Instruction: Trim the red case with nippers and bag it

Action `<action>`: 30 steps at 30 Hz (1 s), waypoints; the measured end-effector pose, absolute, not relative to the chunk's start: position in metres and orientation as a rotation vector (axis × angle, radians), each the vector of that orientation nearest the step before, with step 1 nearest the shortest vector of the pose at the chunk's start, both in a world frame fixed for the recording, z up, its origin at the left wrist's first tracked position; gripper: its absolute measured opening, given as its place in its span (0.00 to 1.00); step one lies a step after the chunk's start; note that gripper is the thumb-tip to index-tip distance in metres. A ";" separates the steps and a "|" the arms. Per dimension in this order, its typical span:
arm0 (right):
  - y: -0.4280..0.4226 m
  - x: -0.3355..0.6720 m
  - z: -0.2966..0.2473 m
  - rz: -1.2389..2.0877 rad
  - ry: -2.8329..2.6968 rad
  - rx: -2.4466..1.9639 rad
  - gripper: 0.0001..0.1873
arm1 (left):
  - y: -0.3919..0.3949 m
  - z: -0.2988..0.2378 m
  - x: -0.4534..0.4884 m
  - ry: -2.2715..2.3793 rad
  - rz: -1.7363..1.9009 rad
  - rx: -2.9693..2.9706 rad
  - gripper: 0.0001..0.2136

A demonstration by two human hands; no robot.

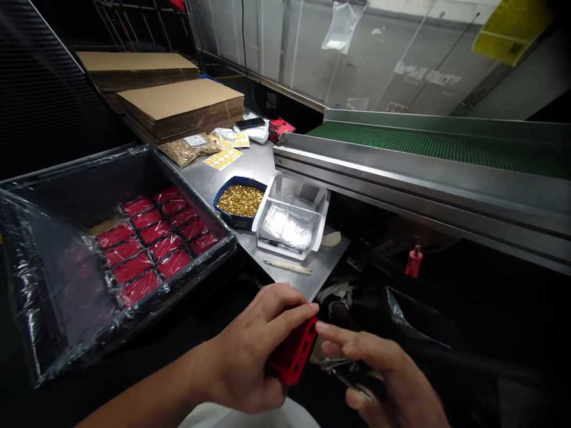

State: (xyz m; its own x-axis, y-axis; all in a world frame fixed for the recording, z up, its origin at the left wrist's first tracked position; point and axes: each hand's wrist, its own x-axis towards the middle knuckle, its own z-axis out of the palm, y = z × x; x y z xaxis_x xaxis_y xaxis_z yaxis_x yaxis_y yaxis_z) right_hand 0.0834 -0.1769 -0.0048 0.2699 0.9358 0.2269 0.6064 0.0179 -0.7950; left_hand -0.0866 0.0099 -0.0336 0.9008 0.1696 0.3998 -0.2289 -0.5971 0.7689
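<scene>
My left hand (pixel 252 348) is closed around a red plastic part (pixel 302 353) with slots along its edge. Just to the right, my right hand (pixel 383 371) has its index fingertip at the upper edge of the red part; whether it touches I cannot tell. Between the thumb and fingers of that hand is a small metal hand tool (pixel 341 371), like snips, partly hidden and blurred. On the metal table (pixel 285 276) beyond lie a beige-handled knife (pixel 288 266), a grey tray (pixel 319 235) of clear plastic bags and a blue bin (pixel 216 202) of small gold-coloured pieces.
At left stands a large plastic-lined crate (pixel 57 333) with rows of wrapped red items (pixel 149 232). Cardboard stacks (pixel 182 101), a bag of gold-coloured pieces (pixel 187 150) and sticker sheets (pixel 223 158) are at the back. A green conveyor belt (pixel 423 145) runs along the right.
</scene>
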 end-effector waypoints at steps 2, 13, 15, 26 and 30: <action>-0.179 0.086 -0.010 0.397 -1.473 -1.727 0.19 | 0.010 -0.034 -0.088 -0.030 0.548 2.119 0.43; -0.174 0.089 -0.024 0.280 -1.044 -1.779 0.15 | 0.011 -0.031 -0.086 -0.014 0.590 2.203 0.40; -0.172 0.088 -0.023 0.297 -1.052 -1.763 0.15 | 0.010 -0.031 -0.086 -0.018 0.591 2.229 0.39; -0.163 0.092 -0.008 0.455 -1.331 -1.624 0.17 | 0.008 -0.027 -0.092 -0.056 0.489 2.319 0.42; -0.163 0.095 -0.007 0.456 -1.359 -1.631 0.18 | 0.009 -0.028 -0.092 -0.070 0.494 2.316 0.42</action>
State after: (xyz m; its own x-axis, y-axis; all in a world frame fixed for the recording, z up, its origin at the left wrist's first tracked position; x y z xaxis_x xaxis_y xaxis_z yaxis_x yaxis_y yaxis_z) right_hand 0.0948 -0.1627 -0.0070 0.3180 0.9091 0.2692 0.5623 0.0478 -0.8256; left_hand -0.0916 0.0090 -0.0284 0.9240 0.0959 0.3702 -0.1948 -0.7149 0.6715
